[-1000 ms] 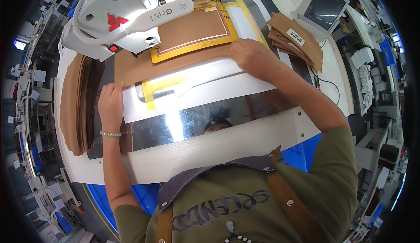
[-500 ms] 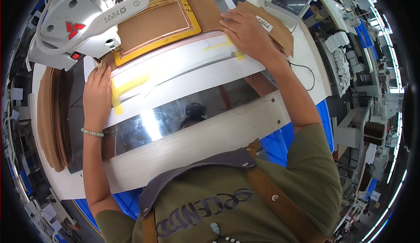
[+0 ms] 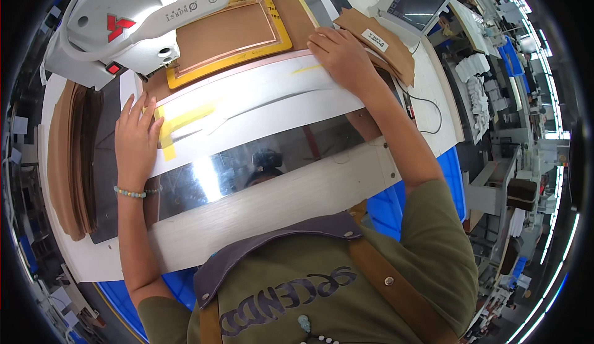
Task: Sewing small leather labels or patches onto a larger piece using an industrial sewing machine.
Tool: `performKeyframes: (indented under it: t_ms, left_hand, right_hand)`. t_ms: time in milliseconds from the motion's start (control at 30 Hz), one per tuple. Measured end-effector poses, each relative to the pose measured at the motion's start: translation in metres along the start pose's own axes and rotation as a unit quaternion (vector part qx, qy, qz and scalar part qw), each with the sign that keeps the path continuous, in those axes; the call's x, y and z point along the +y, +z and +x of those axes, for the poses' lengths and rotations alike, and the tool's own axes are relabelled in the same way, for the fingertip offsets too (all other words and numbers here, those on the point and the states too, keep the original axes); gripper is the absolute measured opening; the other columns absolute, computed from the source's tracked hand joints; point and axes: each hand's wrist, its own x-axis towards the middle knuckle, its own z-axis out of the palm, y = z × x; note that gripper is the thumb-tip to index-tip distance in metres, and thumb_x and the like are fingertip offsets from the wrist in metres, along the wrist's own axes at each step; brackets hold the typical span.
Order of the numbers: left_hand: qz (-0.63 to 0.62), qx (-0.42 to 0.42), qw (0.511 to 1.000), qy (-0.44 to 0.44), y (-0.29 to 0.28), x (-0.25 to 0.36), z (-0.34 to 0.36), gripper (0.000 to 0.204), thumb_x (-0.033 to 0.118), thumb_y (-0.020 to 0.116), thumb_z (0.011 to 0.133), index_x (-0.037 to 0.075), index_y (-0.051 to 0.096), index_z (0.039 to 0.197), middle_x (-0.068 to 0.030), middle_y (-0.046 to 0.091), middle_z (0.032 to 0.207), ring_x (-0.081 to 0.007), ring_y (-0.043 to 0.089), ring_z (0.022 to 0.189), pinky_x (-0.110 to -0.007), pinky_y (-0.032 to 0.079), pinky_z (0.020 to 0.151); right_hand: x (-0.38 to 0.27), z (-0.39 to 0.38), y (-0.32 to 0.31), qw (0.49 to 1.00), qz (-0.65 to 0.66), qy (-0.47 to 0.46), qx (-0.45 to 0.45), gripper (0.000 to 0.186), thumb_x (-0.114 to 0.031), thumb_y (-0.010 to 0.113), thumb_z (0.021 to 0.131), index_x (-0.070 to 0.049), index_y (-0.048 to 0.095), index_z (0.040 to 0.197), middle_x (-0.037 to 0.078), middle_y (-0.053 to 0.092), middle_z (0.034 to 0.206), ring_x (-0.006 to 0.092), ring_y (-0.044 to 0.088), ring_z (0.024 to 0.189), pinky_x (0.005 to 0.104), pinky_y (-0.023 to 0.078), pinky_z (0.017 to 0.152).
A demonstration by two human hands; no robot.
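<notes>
My left hand (image 3: pixel 136 138) lies at the left end of a white taped template sheet (image 3: pixel 247 106), its fingers stretched and spread beside the lower left corner of a brown sheet (image 3: pixel 302 23). Nothing shows in its grasp. My right hand (image 3: pixel 342 60) rests, fingers extended, at the lower right corner of that brown sheet, over the template's right end. What lies under its fingertips is hidden. On top of the brown sheet sits a yellow frame (image 3: pixel 281 42) with a copper-coloured inner border, beneath the white sewing machine head (image 3: pixel 124 25).
Stacked brown pieces (image 3: pixel 71 158) stand at the far left. More brown pieces (image 3: pixel 390 44) with a white label lie beyond my right hand, near a screen unit (image 3: pixel 416 0) and a dark cable (image 3: pixel 436 106). A shiny metal plate (image 3: pixel 247 161) runs along the near side.
The brown sheet's right edge has shifted left, uncovering a yellow tape strip. My left fingers have spread, the thumb now apart. My right hand has come slightly nearer. The whole view has shifted a little.
</notes>
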Motion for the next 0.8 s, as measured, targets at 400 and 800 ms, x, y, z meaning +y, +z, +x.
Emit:
performKeyframes:
  t_ms: [400, 800]
  left_hand:
    - [-0.069, 0.04, 0.997, 0.013, 0.008, 0.0, 0.001, 0.05, 0.029, 0.066, 0.104, 0.01, 0.062, 0.149, -0.0128, 0.053, 0.161, -0.0362, 0.042, 0.153, -0.048, 0.038, 0.12]
    - [-0.095, 0.123, 0.988, 0.005, 0.015, -0.003, -0.003, 0.053, 0.038, 0.061, 0.106, 0.016, 0.058, 0.154, -0.0189, 0.051, 0.161, -0.0424, 0.044, 0.149, -0.05, 0.038, 0.119]
  right_hand:
    - [-0.022, -0.022, -0.005, 0.957, 0.202, 0.199, -0.061, 0.046, -0.037, 0.057, 0.109, -0.009, 0.067, 0.144, 0.009, 0.05, 0.164, 0.0353, 0.035, 0.155, 0.0503, 0.029, 0.126]
    - [-0.016, -0.021, -0.004, 0.961, 0.203, 0.173, -0.069, 0.046, -0.038, 0.047, 0.113, -0.011, 0.067, 0.146, 0.012, 0.054, 0.161, 0.0361, 0.038, 0.154, 0.049, 0.028, 0.126]
